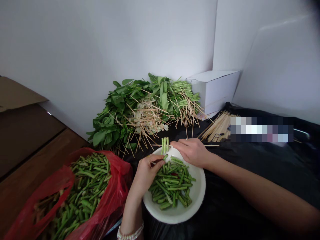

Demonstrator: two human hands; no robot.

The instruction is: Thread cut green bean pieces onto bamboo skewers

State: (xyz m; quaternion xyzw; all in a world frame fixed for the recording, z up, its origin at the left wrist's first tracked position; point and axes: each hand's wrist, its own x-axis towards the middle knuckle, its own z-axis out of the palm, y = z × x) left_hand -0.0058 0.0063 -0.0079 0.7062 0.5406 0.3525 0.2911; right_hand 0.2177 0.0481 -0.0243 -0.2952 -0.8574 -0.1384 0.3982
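Observation:
My right hand (191, 151) is closed around a thin wooden skewer (211, 145), held level over the far rim of a white bowl (175, 218). A few short green stem pieces (165, 145) are threaded side by side near the skewer's left end. Between the thumb and fingers of my left hand (149, 170) is a cut green stem piece (165, 157), just below the threaded ones. Many more cut green stems (172, 186) lie loose in the bowl beneath both hands.
On the left, a red plastic bag (120, 173) holds many cut stems. Leafy greens (125, 96) and filled skewers (188, 106) are piled against the wall. A white box (220, 90) and bare skewers (220, 125) are at right, on black plastic (250, 166).

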